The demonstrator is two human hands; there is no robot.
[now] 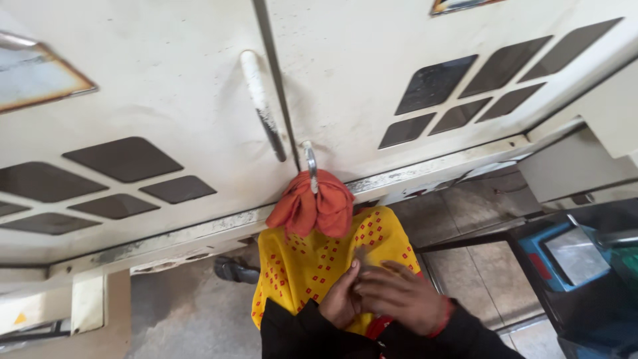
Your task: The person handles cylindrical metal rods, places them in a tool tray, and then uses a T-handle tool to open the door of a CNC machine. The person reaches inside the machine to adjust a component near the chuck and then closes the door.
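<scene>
My left hand [341, 300] and my right hand [402, 296] are together low in the head view, fingers touching, in front of a yellow cloth with red dots [312, 262]. My right hand lies partly over my left, and whether anything sits between the fingers is hidden. Both arms wear black sleeves. An orange cloth [312, 207] hangs knotted from a metal door handle [310, 166] just above the yellow cloth.
Two cream machine doors [166, 100] with dark rhombus windows fill the upper view, with a long white handle [260, 100] on the left one. A blue device with a screen [565, 256] stands at the right. Grey floor [186, 312] shows below.
</scene>
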